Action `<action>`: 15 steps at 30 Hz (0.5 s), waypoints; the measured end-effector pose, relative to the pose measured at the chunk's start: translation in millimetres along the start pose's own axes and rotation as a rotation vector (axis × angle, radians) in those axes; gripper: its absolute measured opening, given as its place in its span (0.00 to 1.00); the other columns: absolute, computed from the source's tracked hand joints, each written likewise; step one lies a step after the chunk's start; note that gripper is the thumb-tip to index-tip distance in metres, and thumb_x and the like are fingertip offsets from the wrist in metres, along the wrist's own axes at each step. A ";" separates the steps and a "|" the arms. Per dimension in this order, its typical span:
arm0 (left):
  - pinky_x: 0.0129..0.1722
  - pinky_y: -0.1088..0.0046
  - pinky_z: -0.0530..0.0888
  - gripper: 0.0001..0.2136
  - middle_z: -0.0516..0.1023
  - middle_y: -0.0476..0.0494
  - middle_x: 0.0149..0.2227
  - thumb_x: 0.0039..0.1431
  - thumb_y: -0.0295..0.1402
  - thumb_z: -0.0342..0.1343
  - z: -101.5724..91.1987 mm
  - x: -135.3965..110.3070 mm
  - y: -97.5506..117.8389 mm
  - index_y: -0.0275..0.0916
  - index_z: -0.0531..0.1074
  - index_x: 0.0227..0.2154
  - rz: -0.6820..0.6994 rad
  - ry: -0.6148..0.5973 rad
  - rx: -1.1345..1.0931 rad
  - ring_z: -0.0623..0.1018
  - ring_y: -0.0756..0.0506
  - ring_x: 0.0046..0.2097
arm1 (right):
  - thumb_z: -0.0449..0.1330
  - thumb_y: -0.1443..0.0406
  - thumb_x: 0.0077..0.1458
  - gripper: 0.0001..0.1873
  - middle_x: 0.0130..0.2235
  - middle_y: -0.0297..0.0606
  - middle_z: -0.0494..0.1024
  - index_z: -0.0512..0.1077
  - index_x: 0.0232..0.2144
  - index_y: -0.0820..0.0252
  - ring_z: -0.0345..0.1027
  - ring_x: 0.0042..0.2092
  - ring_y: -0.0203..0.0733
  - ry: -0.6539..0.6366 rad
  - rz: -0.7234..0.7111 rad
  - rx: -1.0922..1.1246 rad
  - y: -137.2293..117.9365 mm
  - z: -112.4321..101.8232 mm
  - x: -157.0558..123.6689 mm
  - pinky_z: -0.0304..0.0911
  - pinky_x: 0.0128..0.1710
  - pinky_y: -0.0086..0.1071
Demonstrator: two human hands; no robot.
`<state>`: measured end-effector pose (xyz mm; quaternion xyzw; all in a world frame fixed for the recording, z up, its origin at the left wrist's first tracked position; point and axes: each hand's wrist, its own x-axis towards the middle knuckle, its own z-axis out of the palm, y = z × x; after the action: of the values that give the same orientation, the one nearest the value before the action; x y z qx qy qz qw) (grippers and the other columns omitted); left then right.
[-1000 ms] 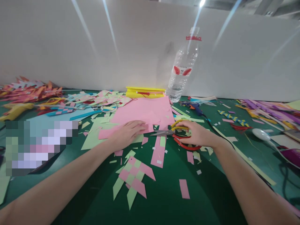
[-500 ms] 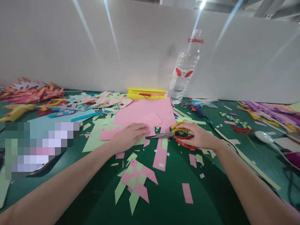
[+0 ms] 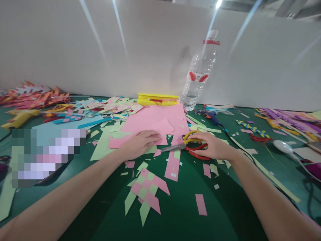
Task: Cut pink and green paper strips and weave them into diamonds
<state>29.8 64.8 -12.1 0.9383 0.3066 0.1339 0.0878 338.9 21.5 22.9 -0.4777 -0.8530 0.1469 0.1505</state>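
My left hand (image 3: 139, 143) lies flat on pink paper (image 3: 116, 143), its fingers stretched out to the right. In my right hand (image 3: 213, 144) are scissors (image 3: 177, 147) with one yellow and one red handle loop. Their blades point left, low over the table, close to my left fingertips. Beneath the blades, a pink strip (image 3: 172, 170) with a green piece across it runs toward me. Nearer to me rests a woven pink and green paper fish (image 3: 146, 186). A larger pink sheet (image 3: 152, 115) spreads out behind my hands.
A tilted water bottle (image 3: 198, 78) leans at the white wall. Blue (image 3: 212, 117) and yellow (image 3: 22, 117) glue guns lie to either side, with a black cord at right. Woven paper pieces (image 3: 110, 106) heap at back left. Small scraps litter the green table (image 3: 175, 217).
The view has shifted slightly, so most things appear a little to the right. My left hand stays flat on the paper and my right hand keeps its hold on the scissors.
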 end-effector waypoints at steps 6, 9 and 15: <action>0.60 0.65 0.57 0.19 0.64 0.49 0.60 0.66 0.29 0.37 -0.8 -0.2 -1.0 0.46 0.63 0.56 -0.019 -0.003 -0.047 0.61 0.49 0.60 | 0.60 0.58 0.48 0.21 0.51 0.40 0.72 0.70 0.46 0.53 0.65 0.52 0.49 -0.012 0.023 0.021 -6.5 -1.4 -0.9 0.60 0.53 0.43; 0.59 0.65 0.60 0.18 0.66 0.47 0.58 0.66 0.30 0.37 -2.8 0.1 3.2 0.43 0.64 0.54 -0.094 0.018 -0.077 0.63 0.48 0.59 | 0.60 0.57 0.48 0.23 0.51 0.41 0.71 0.68 0.47 0.53 0.65 0.52 0.48 -0.011 0.035 0.027 -6.1 -6.4 -2.6 0.61 0.53 0.43; 0.60 0.60 0.59 0.21 0.64 0.45 0.59 0.60 0.23 0.38 -2.7 1.8 18.8 0.39 0.64 0.54 -0.259 0.098 -0.036 0.61 0.45 0.60 | 0.60 0.57 0.47 0.23 0.54 0.41 0.69 0.68 0.47 0.53 0.65 0.53 0.48 0.013 0.117 0.034 -1.8 -16.5 -7.8 0.62 0.53 0.42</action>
<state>40.8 51.2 -4.6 0.8813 0.4268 0.1729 0.1062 347.9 15.6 37.8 -0.5249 -0.8201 0.1668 0.1556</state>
